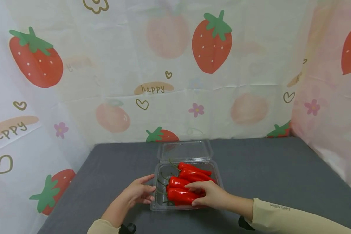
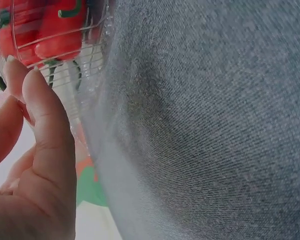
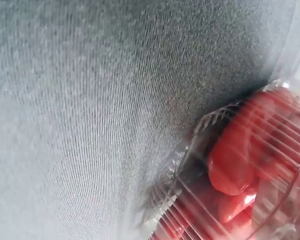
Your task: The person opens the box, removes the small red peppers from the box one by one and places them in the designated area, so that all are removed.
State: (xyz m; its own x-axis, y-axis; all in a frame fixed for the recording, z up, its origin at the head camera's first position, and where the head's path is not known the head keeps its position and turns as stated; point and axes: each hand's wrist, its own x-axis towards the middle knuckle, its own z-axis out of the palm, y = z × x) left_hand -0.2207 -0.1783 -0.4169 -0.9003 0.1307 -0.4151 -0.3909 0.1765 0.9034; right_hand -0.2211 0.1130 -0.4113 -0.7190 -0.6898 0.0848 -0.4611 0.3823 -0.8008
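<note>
A clear plastic clamshell box [image 1: 153, 206] stands on the dark grey table with its lid [image 1: 185, 150] folded back. Several glossy red peppers [image 1: 193, 175] with green stems lie in it, stems toward the left. My right hand [image 1: 213, 195] reaches in from the right and grips the nearest red pepper [image 1: 179, 195], thumb on the near side and fingers on the far side. At the box's left wall is my left hand [image 1: 138, 193], its fingertips against or very near the plastic. The right wrist view shows the ribbed box wall with red peppers [image 3: 235, 150] behind it, but no hand.
Grey cloth [image 1: 266, 172] covers the table around the box. Behind and at both sides hangs a pale curtain [image 1: 175, 113] printed with strawberries and flowers. Part of a dark wrist strap [image 1: 128, 228] shows below the left hand.
</note>
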